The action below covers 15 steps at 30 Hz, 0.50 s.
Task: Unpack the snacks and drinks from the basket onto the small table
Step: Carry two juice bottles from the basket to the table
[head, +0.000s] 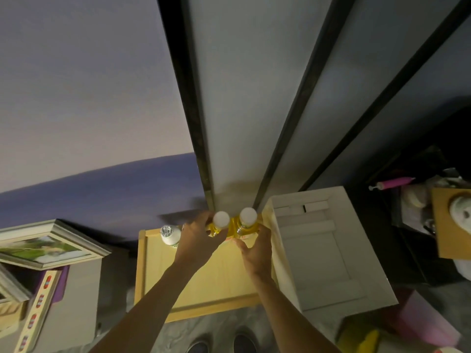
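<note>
Two yellow drink bottles with white caps stand side by side at the far edge of the small wooden table (204,284). My left hand (198,238) is wrapped around the left yellow bottle (220,220). My right hand (254,248) grips the right yellow bottle (247,217). A white bottle (170,235) with a clear cap stands on the table's far left corner, just left of my left hand. The white basket (328,250) sits right of the table, and its inside looks bare.
Picture frames (48,245) lean on a low unit to the left. Dark shelving with a pink pump (392,184) and a brown box (451,222) stands at the right. A wall and dark-framed panels rise behind the table. My shoes (221,342) show below.
</note>
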Available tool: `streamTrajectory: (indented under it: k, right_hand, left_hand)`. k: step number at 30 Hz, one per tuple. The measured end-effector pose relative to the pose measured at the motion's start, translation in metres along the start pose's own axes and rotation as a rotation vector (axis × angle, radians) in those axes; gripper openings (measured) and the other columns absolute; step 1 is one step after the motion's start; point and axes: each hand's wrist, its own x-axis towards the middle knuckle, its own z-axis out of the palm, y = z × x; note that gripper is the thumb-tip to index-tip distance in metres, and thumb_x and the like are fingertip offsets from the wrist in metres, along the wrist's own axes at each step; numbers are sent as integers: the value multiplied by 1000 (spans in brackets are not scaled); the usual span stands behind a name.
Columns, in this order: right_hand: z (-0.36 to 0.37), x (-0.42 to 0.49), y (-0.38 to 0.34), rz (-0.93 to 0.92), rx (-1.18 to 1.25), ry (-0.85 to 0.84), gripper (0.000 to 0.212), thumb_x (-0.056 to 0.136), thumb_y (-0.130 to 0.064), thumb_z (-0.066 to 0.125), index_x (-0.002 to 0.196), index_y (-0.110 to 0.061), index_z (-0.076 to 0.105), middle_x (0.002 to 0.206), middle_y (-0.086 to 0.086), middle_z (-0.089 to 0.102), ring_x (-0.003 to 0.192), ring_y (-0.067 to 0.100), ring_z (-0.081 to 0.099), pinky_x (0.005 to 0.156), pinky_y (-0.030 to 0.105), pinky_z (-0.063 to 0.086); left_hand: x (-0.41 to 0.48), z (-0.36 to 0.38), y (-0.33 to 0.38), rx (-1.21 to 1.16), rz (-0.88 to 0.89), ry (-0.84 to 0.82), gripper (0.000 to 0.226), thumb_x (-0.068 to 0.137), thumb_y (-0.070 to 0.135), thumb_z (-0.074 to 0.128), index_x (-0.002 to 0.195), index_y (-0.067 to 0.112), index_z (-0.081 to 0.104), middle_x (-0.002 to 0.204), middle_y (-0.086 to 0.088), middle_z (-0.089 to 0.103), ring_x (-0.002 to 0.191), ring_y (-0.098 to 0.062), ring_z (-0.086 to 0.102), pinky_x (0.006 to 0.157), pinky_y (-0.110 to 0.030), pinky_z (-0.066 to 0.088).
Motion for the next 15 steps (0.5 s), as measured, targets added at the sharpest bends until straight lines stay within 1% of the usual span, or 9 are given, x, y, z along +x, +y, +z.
streamTrajectory:
  k: [3,6,9,11,12,13,14,15]
  right_hand:
    - [-14,-10,-16,-18,-37,-36,94,84,-39,90,158,-20,35,155,2,53,142,23,53,110,26,38]
    - [-35,-26,-41,-60,-71,-40,89,86,-49,85,156,-22,37,152,-1,53,137,18,55,106,24,44]
    - [-64,-47,-73,-122,-149,-48,82,88,-49,81,154,-22,40,151,-2,51,134,19,56,104,28,50]
    - [-86,-63,-95,-170,-222,-60,83,86,-54,79,153,-23,40,149,-3,50,132,18,55,103,32,50]
    - [-98,-71,-108,-199,-264,-72,85,85,-60,76,153,-24,39,148,-4,49,131,17,54,103,34,51]
    - [-110,-79,-120,-225,-299,-84,86,84,-66,72,152,-27,38,147,-7,49,130,15,53,104,36,52]
    - [-120,-86,-134,-250,-321,-94,85,83,-71,70,151,-28,39,145,-9,50,128,13,54,104,37,53]
    - [-130,-93,-149,-277,-339,-98,83,84,-72,69,150,-29,42,143,-10,52,127,12,56,104,37,53]
  left_hand:
    - [-8,-12,8,36,36,-43,59,80,46,89,131,32,63,114,14,73,99,-13,70,86,-42,62]
    - [-19,-36,19,59,85,-70,68,80,52,87,139,33,57,124,16,71,109,-10,67,90,-31,56]
    - [-31,-73,30,100,145,-71,65,84,55,82,141,33,59,124,24,62,105,-2,60,86,-20,46]
    - [-40,-104,39,120,196,-67,60,87,56,79,140,35,59,126,23,63,100,2,59,81,-15,44]
    - [-45,-121,42,139,218,-70,60,88,58,77,141,36,57,127,21,63,97,2,60,81,-16,44]
    - [-51,-138,45,165,232,-74,64,89,61,74,143,36,53,130,20,61,99,1,60,83,-19,46]
    - [-57,-155,47,206,244,-66,70,89,66,70,147,35,49,135,18,58,107,-4,61,90,-25,49]
    - [-63,-171,47,255,255,-51,76,88,71,67,150,33,45,144,14,56,121,-12,59,100,-32,49]
